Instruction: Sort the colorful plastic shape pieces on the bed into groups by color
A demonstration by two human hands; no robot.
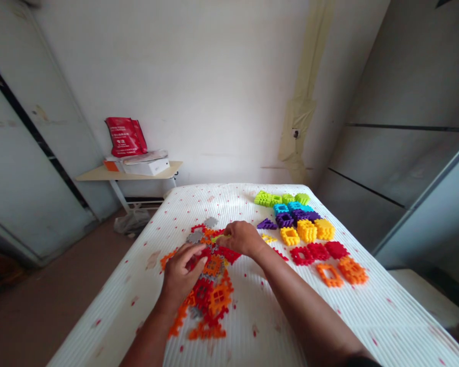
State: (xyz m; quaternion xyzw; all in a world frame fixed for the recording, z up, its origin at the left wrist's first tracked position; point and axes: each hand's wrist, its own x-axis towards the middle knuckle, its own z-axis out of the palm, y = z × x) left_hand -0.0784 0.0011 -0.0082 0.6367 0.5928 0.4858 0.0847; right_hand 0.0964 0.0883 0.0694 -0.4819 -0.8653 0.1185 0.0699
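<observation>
A loose pile of plastic interlocking building tiles (202, 290), mostly orange, red and grey, lies in front of me on the bed-like surface. My left hand (183, 267) rests at the pile's left side, fingers curved and thumb apart, with nothing held in it. My right hand (243, 237) reaches down over the far part of the pile. Its fingers close at a yellow-green tile (215, 238), partly hidden by the hand. A grey tile (195, 237) lies just left of it, and a red tile (229, 255) sits below.
On the right, tiles stand grouped by colour: lime-green (263, 198), light blue (281, 209), purple (284, 219), yellow (306, 231), red (336, 250) and orange (352, 270). A small table (95, 174) at the back left bears a red bag (125, 136) and boxes.
</observation>
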